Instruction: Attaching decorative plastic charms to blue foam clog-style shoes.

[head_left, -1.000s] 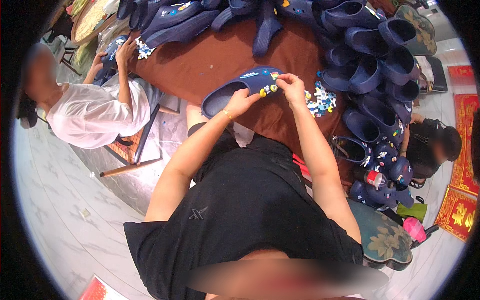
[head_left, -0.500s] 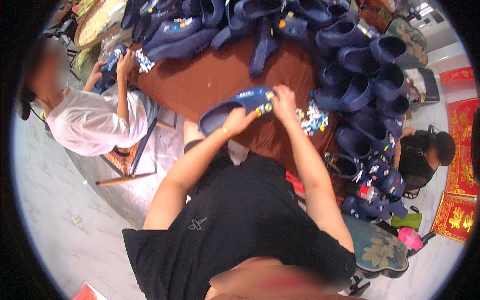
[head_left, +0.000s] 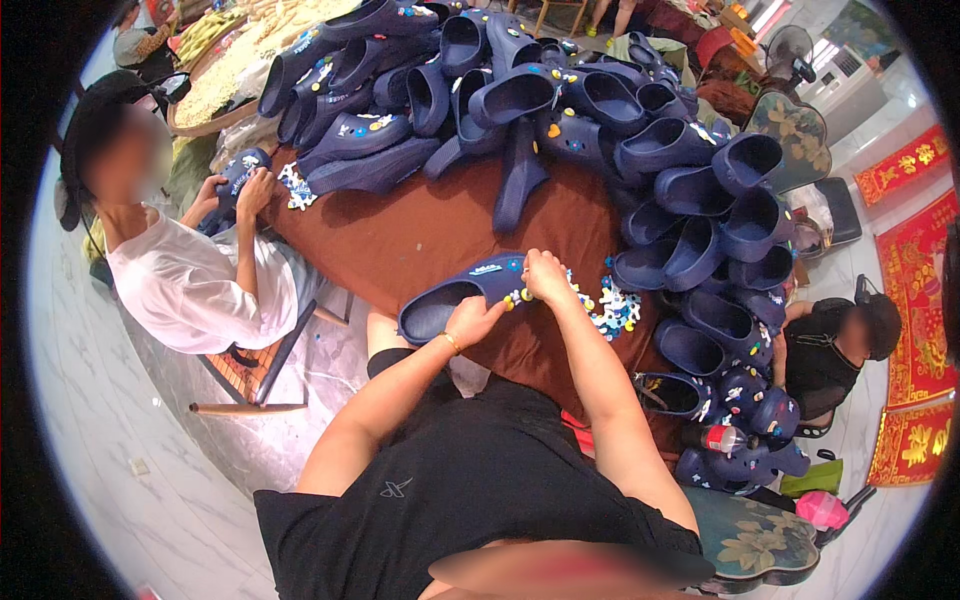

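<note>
A navy blue clog [head_left: 436, 308] with small coloured charms on its upper is held over the table in front of me, its toe pointing right. My left hand [head_left: 476, 324] is closed on its near side, thumb on the upper. At the toe end, the fingers of my right hand [head_left: 545, 274] are bent and pressed together against the clog; whether a charm is pinched in them is hidden. Just right of that hand, a heap of small white, blue and yellow charms [head_left: 614, 312] lies on the brown tablecloth [head_left: 410, 215].
Many navy clogs [head_left: 510, 95] are piled along the table's far side and down its right side. A person [head_left: 215, 285] sits at left handling another clog [head_left: 240, 172], near more charms [head_left: 298, 187]. Another person [head_left: 840, 350] is at right. A bottle [head_left: 722, 438] lies among the right-hand clogs.
The view has tilted up, so the table sits lower and more of the far pile shows. My right hand has bunched its fingers at the toe; the left keeps its hold.
</note>
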The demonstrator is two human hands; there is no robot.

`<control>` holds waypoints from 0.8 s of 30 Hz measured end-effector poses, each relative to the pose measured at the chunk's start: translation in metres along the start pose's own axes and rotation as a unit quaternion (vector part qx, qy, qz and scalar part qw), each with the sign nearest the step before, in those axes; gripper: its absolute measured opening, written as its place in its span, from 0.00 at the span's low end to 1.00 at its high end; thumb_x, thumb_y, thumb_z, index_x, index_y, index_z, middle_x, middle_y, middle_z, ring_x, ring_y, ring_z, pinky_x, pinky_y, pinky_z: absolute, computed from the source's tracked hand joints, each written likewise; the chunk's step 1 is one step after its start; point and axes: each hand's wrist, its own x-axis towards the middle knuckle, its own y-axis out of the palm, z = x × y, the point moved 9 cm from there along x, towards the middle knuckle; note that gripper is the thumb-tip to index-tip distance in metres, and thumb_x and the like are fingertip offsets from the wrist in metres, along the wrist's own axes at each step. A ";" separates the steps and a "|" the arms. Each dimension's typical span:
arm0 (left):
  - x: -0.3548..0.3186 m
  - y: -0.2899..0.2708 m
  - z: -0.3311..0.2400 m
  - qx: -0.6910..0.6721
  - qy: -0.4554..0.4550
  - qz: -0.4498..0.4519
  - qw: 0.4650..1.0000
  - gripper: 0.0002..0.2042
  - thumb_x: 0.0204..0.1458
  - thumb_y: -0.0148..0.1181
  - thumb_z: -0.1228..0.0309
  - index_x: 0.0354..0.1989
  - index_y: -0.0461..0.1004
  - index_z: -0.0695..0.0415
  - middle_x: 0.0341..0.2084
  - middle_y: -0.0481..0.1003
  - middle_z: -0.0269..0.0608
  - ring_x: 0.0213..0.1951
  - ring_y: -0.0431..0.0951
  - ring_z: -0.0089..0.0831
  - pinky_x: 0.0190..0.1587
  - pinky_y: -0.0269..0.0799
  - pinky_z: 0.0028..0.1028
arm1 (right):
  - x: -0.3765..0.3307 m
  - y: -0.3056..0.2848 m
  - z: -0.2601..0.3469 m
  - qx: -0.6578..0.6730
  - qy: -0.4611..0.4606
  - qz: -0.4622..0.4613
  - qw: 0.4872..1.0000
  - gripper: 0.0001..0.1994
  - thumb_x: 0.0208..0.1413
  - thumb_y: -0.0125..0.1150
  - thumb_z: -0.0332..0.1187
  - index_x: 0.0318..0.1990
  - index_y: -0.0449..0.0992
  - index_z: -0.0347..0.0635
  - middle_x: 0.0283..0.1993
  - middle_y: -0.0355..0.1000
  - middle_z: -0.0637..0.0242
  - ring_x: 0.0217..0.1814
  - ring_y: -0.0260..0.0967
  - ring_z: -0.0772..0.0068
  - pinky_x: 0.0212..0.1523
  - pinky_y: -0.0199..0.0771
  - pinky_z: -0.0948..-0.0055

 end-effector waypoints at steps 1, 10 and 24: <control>0.000 -0.001 0.001 -0.003 -0.004 -0.008 1.000 0.31 0.52 0.52 0.48 0.24 0.73 0.73 0.25 0.73 0.68 0.33 0.77 0.58 0.35 0.71 0.45 | 0.000 0.002 -0.001 0.009 -0.006 0.003 1.000 0.11 0.46 0.64 0.32 0.37 0.71 0.41 0.39 0.71 0.51 0.49 0.69 0.50 0.47 0.69 0.54; 0.002 0.002 0.006 0.014 -0.029 0.020 0.999 0.32 0.51 0.53 0.46 0.24 0.74 0.73 0.25 0.73 0.68 0.33 0.77 0.58 0.35 0.71 0.45 | -0.039 -0.022 -0.033 0.197 -0.052 -0.161 0.966 0.08 0.45 0.62 0.30 0.29 0.69 0.37 0.32 0.68 0.54 0.39 0.68 0.52 0.41 0.68 0.60; 0.000 -0.001 0.004 0.001 -0.018 -0.001 1.000 0.32 0.51 0.53 0.45 0.23 0.74 0.73 0.24 0.72 0.69 0.32 0.76 0.59 0.33 0.70 0.47 | -0.059 -0.016 -0.004 0.145 -0.138 -0.153 0.968 0.17 0.41 0.64 0.25 0.41 0.67 0.39 0.42 0.65 0.52 0.46 0.66 0.47 0.47 0.68 0.57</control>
